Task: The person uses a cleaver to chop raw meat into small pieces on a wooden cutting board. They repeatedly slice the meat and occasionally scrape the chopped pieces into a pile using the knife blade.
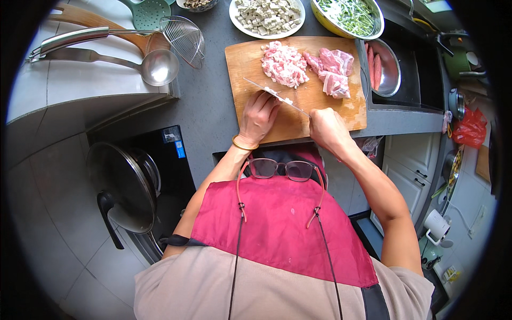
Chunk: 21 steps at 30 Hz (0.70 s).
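Observation:
My right hand (pixel 329 127) grips the handle end of a kitchen knife (pixel 294 107), whose blade slants up to the left over a wooden cutting board (pixel 340 114). Bits of pale meat cling to the blade. Close behind the blade, my left hand (pixel 260 114) rests on the board with its fingers curled; what lies under the fingertips is hidden. Diced raw meat (pixel 285 65) forms a pile beyond the knife. Larger pieces of raw meat (pixel 336 74) lie to its right on the board.
Beyond the board stand a plate of diced tofu-like cubes (pixel 267 17) and a yellow bowl of chopped greens (pixel 350 18). A metal bowl (pixel 390 72) with reddish pieces sits at the sink (pixel 414 66). A ladle (pixel 159 68) and wire strainer (pixel 184 38) lie left; a lidded pan (pixel 124 188) stands lower left.

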Each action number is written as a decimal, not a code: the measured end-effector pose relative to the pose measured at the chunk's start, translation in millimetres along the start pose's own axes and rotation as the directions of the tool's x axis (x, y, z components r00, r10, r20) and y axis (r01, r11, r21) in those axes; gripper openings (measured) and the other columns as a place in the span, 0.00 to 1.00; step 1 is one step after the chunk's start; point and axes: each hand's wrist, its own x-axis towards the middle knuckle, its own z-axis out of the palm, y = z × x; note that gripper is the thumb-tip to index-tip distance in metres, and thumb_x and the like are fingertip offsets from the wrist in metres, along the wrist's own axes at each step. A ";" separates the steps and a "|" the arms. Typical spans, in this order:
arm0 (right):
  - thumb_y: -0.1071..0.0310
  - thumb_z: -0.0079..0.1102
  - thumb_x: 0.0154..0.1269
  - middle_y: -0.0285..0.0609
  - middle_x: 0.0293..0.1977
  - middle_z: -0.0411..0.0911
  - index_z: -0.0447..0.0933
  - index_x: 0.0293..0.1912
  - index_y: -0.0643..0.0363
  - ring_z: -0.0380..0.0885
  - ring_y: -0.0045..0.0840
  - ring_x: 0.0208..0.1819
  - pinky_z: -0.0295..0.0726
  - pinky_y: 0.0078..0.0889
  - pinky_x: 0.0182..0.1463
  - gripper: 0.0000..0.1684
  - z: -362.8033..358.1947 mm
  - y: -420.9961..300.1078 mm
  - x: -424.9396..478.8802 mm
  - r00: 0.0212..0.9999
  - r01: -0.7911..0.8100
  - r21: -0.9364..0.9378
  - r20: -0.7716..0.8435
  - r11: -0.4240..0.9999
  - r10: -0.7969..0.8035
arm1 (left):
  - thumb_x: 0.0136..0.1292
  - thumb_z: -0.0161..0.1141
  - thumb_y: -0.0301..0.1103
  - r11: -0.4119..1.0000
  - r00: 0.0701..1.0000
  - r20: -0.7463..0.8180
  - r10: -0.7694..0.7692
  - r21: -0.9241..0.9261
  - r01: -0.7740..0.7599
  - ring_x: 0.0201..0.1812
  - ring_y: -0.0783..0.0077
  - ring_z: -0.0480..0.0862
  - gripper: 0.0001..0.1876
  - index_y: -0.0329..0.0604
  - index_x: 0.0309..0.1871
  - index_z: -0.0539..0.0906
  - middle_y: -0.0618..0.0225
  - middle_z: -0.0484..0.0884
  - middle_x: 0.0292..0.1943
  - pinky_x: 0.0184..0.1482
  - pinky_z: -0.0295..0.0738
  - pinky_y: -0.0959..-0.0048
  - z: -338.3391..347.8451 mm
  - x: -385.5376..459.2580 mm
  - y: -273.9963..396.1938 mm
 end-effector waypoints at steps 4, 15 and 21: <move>0.72 0.54 0.52 0.62 0.25 0.79 0.80 0.26 0.68 0.82 0.50 0.31 0.81 0.48 0.35 0.09 4.6 -9.3 6.5 0.999 0.042 -0.024 0.034 0.999 -0.041 | 0.53 0.64 0.25 1.000 1.000 -0.010 -0.008 0.001 0.008 0.43 0.53 0.78 0.07 0.37 0.36 0.82 0.57 0.80 0.38 0.46 0.76 0.61 -0.1 -1.5 -0.7; 0.74 0.57 0.47 0.64 0.27 0.78 0.81 0.28 0.69 0.81 0.51 0.32 0.80 0.48 0.38 0.08 10.9 -4.8 25.8 0.999 0.039 0.063 -0.016 0.997 -0.038 | 0.53 0.65 0.27 1.000 1.000 -0.003 -0.003 0.005 0.003 0.45 0.54 0.78 0.09 0.38 0.39 0.82 0.58 0.79 0.40 0.47 0.75 0.62 1.9 -2.2 -2.7; 0.74 0.54 0.52 0.66 0.24 0.76 0.79 0.28 0.69 0.80 0.53 0.32 0.80 0.49 0.37 0.08 0.1 0.6 -1.1 1.000 -0.006 0.045 -0.014 0.999 0.007 | 0.52 0.65 0.26 1.000 1.000 -0.012 0.017 0.021 -0.017 0.45 0.53 0.78 0.09 0.37 0.37 0.81 0.58 0.79 0.40 0.49 0.75 0.61 4.2 -3.1 -5.5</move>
